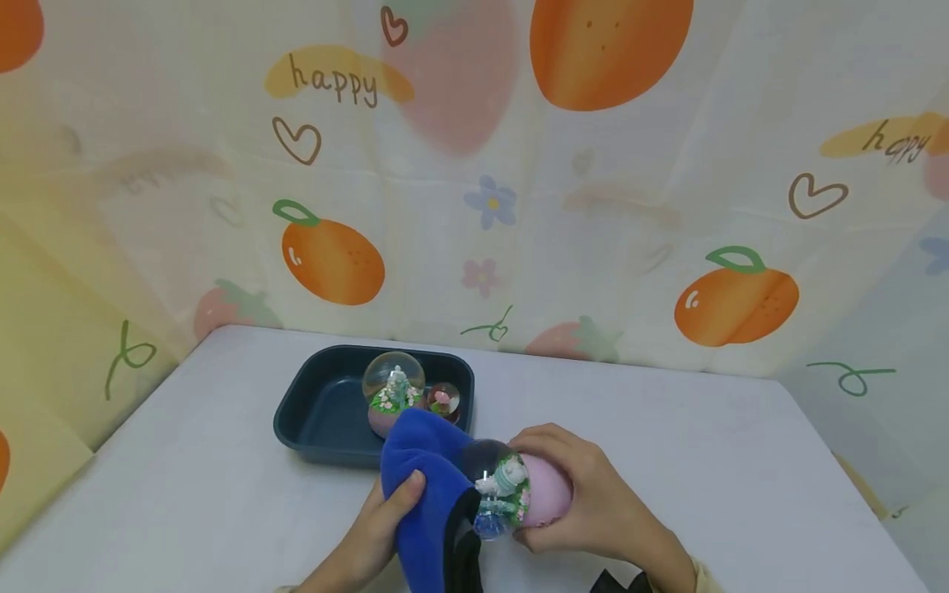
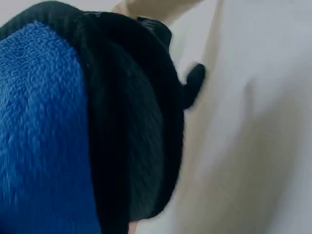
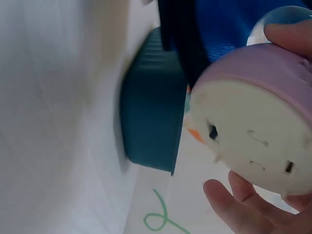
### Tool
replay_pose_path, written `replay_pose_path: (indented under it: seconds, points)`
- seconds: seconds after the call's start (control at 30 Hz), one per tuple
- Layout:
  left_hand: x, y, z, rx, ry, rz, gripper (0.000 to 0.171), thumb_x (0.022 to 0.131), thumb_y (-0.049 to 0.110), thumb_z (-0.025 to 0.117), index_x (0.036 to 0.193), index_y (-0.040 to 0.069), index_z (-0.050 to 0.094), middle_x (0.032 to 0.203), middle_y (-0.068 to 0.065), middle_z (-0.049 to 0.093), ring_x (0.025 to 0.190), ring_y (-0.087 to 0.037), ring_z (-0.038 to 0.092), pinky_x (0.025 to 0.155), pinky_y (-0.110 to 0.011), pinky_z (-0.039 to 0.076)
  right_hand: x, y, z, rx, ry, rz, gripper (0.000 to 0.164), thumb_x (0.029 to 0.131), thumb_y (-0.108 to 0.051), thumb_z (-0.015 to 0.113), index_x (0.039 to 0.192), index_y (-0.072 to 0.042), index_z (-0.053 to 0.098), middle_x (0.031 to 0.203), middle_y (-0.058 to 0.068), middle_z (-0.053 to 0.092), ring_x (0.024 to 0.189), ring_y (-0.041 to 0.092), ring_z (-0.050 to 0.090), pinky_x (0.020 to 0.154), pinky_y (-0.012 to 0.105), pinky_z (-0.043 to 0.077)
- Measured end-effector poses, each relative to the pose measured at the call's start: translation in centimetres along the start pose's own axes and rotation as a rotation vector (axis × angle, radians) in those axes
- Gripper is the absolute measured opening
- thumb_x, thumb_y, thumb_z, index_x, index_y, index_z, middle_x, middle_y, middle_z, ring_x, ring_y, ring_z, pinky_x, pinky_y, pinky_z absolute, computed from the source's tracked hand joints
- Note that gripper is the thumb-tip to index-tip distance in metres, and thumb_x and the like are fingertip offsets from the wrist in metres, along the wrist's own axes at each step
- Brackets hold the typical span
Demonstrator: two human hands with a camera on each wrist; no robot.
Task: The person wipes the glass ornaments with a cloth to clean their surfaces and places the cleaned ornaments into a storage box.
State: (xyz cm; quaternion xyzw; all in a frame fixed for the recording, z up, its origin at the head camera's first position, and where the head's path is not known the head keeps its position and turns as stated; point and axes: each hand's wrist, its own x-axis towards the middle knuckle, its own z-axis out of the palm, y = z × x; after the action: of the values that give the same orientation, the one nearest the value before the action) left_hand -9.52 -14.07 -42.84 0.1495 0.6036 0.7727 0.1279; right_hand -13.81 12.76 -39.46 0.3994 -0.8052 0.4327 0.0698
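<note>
My left hand (image 1: 380,520) grips a blue plush cloth (image 1: 424,486), its thumb lying over the front. In the left wrist view, the blue cloth (image 2: 44,131) shows a wide black edging. My right hand (image 1: 604,494) holds a snow globe (image 1: 511,486) by its pink base, tipped on its side with the glass toward the left. Part of the dome is against or behind the cloth; I cannot tell how firmly they touch. White figures, greenery and a blue ball show in it. The right wrist view shows the globe's cream underside (image 3: 251,131).
Behind the hands, a dark teal tray (image 1: 326,451) stands on the white table (image 1: 185,494). A second snow globe (image 1: 395,387) and a small glass ball (image 1: 443,400) sit at its right end. A fruit-patterned cloth (image 1: 593,272) hangs behind the table.
</note>
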Motion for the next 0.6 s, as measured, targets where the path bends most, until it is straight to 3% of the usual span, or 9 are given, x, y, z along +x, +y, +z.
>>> replay_pose_path:
  seconds: [0.07,0.23,0.47,0.6]
  points:
    - [0.02,0.10,0.21,0.054,0.031,-0.038,0.053,0.105,0.036,0.038,0.136,-0.002,0.017,0.108,0.000,0.054,0.095,-0.011,0.060,0.081,-0.028,0.052,0.06,-0.12,0.16,-0.004,0.002,-0.007,0.072,0.059,-0.014,0.092,0.123,-0.023,0.060,0.119,-0.005,0.064,0.101,0.010,0.062,0.077,0.028,0.058]
    - [0.09,0.25,0.35,0.110,0.051,-0.074,0.073,0.098,0.042,0.054,0.143,-0.004,0.017,0.121,-0.013,0.053,0.104,-0.019,0.057,0.086,-0.037,0.052,0.13,-0.20,0.18,-0.013,0.046,-0.027,0.072,0.059,-0.014,0.092,0.122,-0.017,0.058,0.117,0.000,0.065,0.100,0.012,0.062,0.076,0.028,0.058]
    - [0.53,0.66,0.84,0.159,-0.077,0.061,0.081,0.082,0.031,0.081,0.143,0.005,0.034,0.131,-0.016,0.058,0.115,-0.026,0.060,0.094,-0.038,0.052,0.00,-0.34,-0.05,0.016,0.115,0.065,0.078,0.056,-0.012,0.093,0.125,-0.018,0.056,0.121,-0.001,0.064,0.101,0.012,0.061,0.073,0.028,0.058]
    - [0.66,0.50,1.07,0.188,-0.076,0.130,0.080,0.079,0.027,0.085,0.141,0.006,0.039,0.130,-0.013,0.061,0.115,-0.021,0.061,0.096,-0.033,0.051,-0.10,-0.43,-0.21,0.112,0.127,0.120,0.081,0.057,-0.008,0.092,0.129,-0.017,0.054,0.125,0.000,0.062,0.104,0.013,0.061,0.073,0.030,0.059]
